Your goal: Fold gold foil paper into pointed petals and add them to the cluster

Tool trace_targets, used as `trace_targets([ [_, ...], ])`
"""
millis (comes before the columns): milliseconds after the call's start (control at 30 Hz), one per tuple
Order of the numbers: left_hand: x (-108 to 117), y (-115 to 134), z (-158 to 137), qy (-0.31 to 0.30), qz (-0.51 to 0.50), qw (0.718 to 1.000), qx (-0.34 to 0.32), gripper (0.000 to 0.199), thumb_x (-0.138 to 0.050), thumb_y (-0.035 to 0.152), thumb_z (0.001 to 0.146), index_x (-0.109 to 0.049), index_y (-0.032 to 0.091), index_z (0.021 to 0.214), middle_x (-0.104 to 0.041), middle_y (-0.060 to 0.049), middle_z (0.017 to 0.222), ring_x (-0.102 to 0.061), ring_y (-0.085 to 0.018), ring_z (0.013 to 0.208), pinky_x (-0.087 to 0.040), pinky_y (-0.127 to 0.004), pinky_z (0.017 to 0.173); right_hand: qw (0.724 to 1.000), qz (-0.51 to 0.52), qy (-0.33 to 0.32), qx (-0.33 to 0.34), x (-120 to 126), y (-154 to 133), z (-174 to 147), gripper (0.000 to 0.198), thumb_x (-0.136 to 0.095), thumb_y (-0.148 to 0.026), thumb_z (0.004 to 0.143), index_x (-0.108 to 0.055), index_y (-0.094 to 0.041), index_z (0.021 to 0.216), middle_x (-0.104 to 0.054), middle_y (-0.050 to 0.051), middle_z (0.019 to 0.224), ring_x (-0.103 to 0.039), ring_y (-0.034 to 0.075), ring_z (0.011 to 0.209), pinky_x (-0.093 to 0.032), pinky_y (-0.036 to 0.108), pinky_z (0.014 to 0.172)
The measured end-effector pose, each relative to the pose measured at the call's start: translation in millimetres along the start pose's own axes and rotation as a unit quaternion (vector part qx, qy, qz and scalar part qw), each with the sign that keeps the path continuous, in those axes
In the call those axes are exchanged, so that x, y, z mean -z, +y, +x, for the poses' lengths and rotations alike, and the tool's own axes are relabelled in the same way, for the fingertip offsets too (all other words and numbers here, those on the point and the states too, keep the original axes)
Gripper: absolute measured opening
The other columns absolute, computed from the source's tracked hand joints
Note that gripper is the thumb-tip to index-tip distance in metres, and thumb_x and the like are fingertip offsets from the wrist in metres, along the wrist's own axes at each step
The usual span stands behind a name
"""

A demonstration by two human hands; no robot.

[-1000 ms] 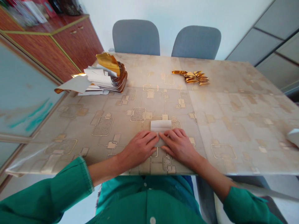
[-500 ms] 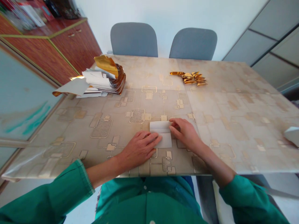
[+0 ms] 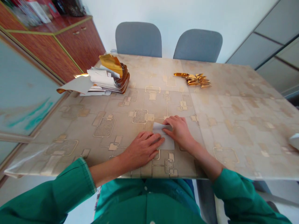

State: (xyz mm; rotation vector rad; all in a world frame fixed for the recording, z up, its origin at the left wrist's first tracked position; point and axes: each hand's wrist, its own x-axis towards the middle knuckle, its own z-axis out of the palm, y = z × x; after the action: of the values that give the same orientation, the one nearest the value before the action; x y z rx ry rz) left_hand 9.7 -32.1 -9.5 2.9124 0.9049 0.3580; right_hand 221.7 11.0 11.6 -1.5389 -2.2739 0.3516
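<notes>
A small white sheet of paper (image 3: 169,145) with a crease lies on the patterned tablecloth in front of me. My left hand (image 3: 143,147) rests on its left part, fingers stretched out and pressing it down. At the far right side, my right hand (image 3: 180,130) pinches the paper's far flap between thumb and fingers, and that flap is tilted up a little. Part of the sheet is hidden under both hands.
A thick stack of gold-and-white paper (image 3: 104,79) sits at the table's far left. Folded gold paper pieces (image 3: 197,80) lie at the back. Two grey chairs (image 3: 138,39) stand beyond the table (image 3: 233,118). A white object (image 3: 294,140) is at the right edge.
My right hand has shifted left along the paper's far flap and now lifts it. The left hand stays on the sheet. The whole view has shifted slightly.
</notes>
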Motion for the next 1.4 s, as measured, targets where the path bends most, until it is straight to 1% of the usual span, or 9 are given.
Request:
trace_targets([
  [100,1,1,0,0.003,0.003,1.000,-0.001,0.039,-0.050,0.032,0.098,-0.051,0.017,0.134,-0.058,-0.008,0.128,-0.049,-0.026,0.108,-0.039,-0.042,0.095,0.997,-0.064,0.033,0.038,-2,-8,-11,0.009,-0.067,-0.016,0.086,-0.063,-0.021,0.080,-0.067,0.001,0.081,-0.054,0.019,0.082,-0.029,0.033,0.077],
  [233,1,3,1,0.017,0.014,1.000,-0.005,0.037,-0.049,0.031,0.098,-0.054,0.013,0.130,-0.059,-0.011,0.126,-0.051,-0.027,0.108,-0.041,-0.043,0.094,0.986,-0.132,0.043,0.091,-8,-11,-24,0.013,-0.059,-0.021,0.094,-0.064,-0.020,0.082,-0.066,0.003,0.082,-0.052,0.021,0.084,-0.029,0.034,0.079],
  [433,1,4,0,0.044,0.018,0.999,-0.015,0.035,-0.046,0.028,0.099,-0.055,0.013,0.130,-0.061,-0.011,0.126,-0.053,-0.026,0.111,-0.044,-0.043,0.094,0.982,-0.140,0.041,0.123,-11,-12,-40,0.011,-0.057,-0.023,0.095,-0.067,-0.020,0.099,-0.067,0.005,0.094,-0.052,0.022,0.088,-0.034,0.035,0.081],
  [567,7,1,-1,0.108,-0.005,0.993,-0.039,0.023,-0.044,0.016,0.098,-0.064,0.014,0.110,-0.066,-0.008,0.110,-0.058,-0.021,0.102,-0.047,-0.036,0.092,0.981,-0.140,0.045,0.128,-11,-12,-46,0.016,-0.057,-0.023,0.095,-0.067,-0.020,0.106,-0.067,0.005,0.101,-0.052,0.023,0.092,-0.037,0.036,0.082],
  [633,12,-2,0,0.133,-0.008,0.991,-0.031,0.023,-0.044,0.016,0.098,-0.064,0.014,0.107,-0.067,-0.008,0.103,-0.059,-0.020,0.099,-0.047,-0.036,0.094,0.981,-0.134,0.045,0.131,-12,-12,-48,0.017,-0.056,-0.023,0.095,-0.067,-0.019,0.107,-0.067,0.006,0.103,-0.052,0.023,0.093,-0.039,0.036,0.083],
  [767,12,-7,6,0.090,0.011,0.996,-0.017,0.037,-0.045,0.029,0.100,-0.054,0.011,0.131,-0.063,-0.013,0.127,-0.056,-0.025,0.118,-0.037,-0.046,0.110,0.986,-0.108,0.044,0.123,-12,-11,-48,0.020,-0.054,-0.028,0.096,-0.068,-0.018,0.106,-0.067,0.007,0.104,-0.053,0.023,0.094,-0.041,0.037,0.085],
  [933,1,-8,0,0.020,0.007,1.000,-0.017,0.053,-0.049,0.041,0.098,-0.047,0.009,0.140,-0.051,-0.015,0.144,-0.045,-0.027,0.135,-0.028,-0.046,0.117,0.991,-0.074,0.045,0.106,-11,-12,-51,0.027,-0.047,-0.030,0.099,-0.067,-0.016,0.113,-0.067,0.009,0.107,-0.055,0.023,0.097,-0.043,0.039,0.088],
  [1167,-1,-15,-9,-0.014,0.016,0.999,-0.029,0.058,-0.042,0.049,0.101,-0.041,0.013,0.146,-0.041,-0.012,0.153,-0.037,-0.025,0.142,-0.018,-0.045,0.119,0.991,-0.086,0.054,0.081,-12,-8,-63,0.033,-0.047,-0.029,0.100,-0.063,-0.012,0.123,-0.066,0.010,0.118,-0.053,0.025,0.106,-0.040,0.043,0.101],
  [1400,0,-17,-9,-0.024,0.018,0.999,-0.033,0.059,-0.044,0.047,0.100,-0.038,0.013,0.147,-0.040,-0.013,0.153,-0.038,-0.026,0.142,-0.018,-0.049,0.118,0.990,-0.111,0.054,0.071,-11,-4,-67,0.032,-0.048,-0.028,0.099,-0.062,-0.013,0.123,-0.066,0.010,0.120,-0.053,0.025,0.108,-0.032,0.045,0.110],
])
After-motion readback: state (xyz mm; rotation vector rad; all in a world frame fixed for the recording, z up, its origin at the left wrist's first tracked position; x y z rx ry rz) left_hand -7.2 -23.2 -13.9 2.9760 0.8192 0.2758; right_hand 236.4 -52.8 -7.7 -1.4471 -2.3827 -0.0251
